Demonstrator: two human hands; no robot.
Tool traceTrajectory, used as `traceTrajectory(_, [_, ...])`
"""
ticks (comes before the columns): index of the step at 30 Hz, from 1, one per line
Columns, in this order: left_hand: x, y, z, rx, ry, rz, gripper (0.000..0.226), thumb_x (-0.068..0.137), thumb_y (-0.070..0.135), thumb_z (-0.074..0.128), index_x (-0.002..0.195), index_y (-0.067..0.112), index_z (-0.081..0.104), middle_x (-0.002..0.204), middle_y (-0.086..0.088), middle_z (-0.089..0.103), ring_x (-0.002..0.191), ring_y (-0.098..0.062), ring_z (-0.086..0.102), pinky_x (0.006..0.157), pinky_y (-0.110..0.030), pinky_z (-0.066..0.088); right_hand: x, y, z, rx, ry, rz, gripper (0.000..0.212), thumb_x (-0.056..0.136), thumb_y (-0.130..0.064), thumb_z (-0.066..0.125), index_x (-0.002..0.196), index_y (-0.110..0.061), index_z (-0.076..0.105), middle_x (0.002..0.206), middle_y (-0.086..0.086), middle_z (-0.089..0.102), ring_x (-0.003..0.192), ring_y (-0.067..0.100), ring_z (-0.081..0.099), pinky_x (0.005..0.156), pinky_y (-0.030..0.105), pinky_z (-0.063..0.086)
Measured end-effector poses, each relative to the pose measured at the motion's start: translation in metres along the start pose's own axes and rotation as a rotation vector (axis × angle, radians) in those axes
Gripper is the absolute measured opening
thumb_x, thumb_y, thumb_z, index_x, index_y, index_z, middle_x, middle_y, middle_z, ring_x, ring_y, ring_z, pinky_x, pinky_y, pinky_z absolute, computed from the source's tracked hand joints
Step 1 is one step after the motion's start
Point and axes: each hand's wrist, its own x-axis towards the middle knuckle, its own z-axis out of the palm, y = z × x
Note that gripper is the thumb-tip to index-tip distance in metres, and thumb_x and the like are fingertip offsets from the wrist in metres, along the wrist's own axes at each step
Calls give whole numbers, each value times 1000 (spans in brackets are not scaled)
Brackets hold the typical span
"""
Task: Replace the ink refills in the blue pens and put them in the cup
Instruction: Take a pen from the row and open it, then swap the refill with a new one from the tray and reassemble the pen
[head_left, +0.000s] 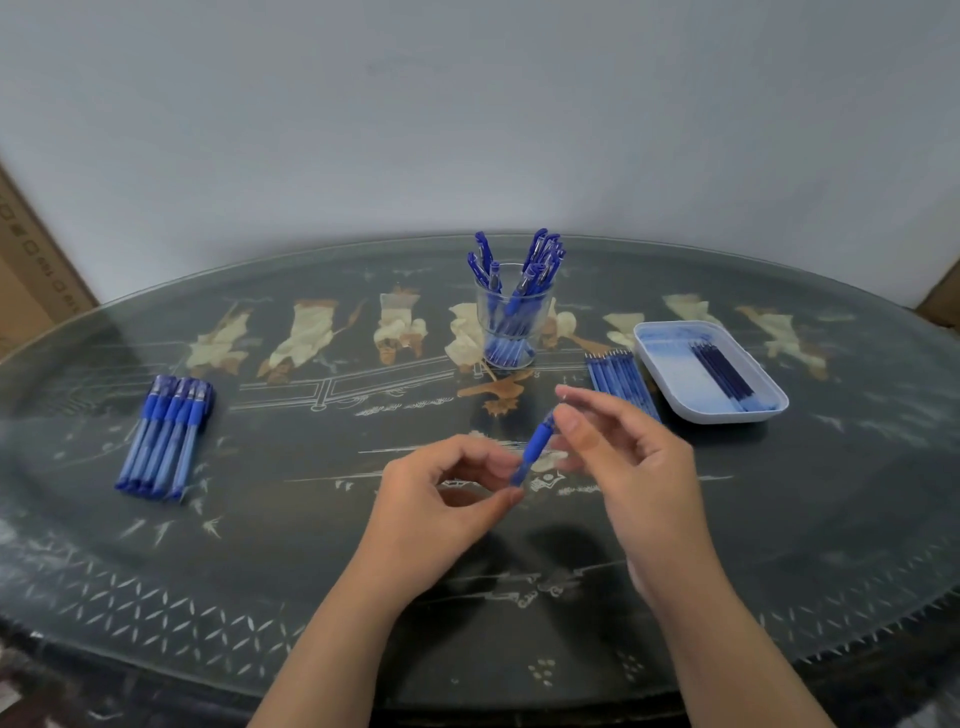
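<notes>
A blue pen (532, 449) is held tilted above the table's middle. My left hand (441, 493) pinches its lower end between thumb and fingers. My right hand (618, 457) has its thumb and fingertips at the pen's upper end, which is blurred. A clear glass cup (511, 325) at the back centre holds several blue pens. A row of several blue pens (169, 434) lies on the left. Several blue refills (621, 382) lie in a row to the right of the cup, beside a white tray (670, 395) with several dark refills (722, 371) in it.
The dark oval table (311, 545) has a glass top and painted figures. A cardboard box (31, 270) stands at the far left against the grey wall. Another brown box edge (943, 299) shows at the far right.
</notes>
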Motion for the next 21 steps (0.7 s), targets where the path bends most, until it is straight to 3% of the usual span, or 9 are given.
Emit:
traceTrajectory(4, [-1,1,0,58,-25,27,29,73,1,81,85,26,73,85,6,73,79,-12,69,70,-22,56,5,-8,-12,6,4,7,10,83,-13,71,91,-15,76,85,2,76,84,20,72,80,36,60])
traceTrajectory(7, [-1,2,-1,83,-12,45,29,73,0,82,85,26,74,85,6,73,78,-11,69,69,-20,55,4,-9,-17,34,-35,30,16,77,-19,72,91,-13,75,87,6,76,86,23,72,82,35,60])
traceTrajectory(12, [-1,5,-2,105,-4,81,32,73,1,82,87,29,73,86,11,73,79,-10,69,69,-17,54,5,-10,-17,-7,-89,-1,18,77,-1,76,89,-14,71,89,7,75,85,17,71,80,26,56])
traceTrajectory(14, [-1,7,-2,104,-3,95,32,73,0,81,88,27,74,86,13,73,80,-10,69,69,-17,54,5,-10,-17,18,-60,-20,18,76,-3,76,86,-16,70,89,9,74,86,19,71,81,27,56])
traceTrajectory(17, [0,10,-2,114,4,122,31,73,-1,81,90,25,75,87,13,73,80,-10,69,69,-19,56,4,-13,-16,88,-49,-20,18,69,-18,75,86,-17,70,89,10,73,91,26,71,86,39,57])
traceTrajectory(21, [-2,7,-8,135,14,142,30,73,-2,81,90,21,76,88,10,73,79,-10,69,69,-17,55,5,-26,-19,235,-24,-7,24,72,-15,67,95,-8,62,85,12,67,91,35,72,82,44,59])
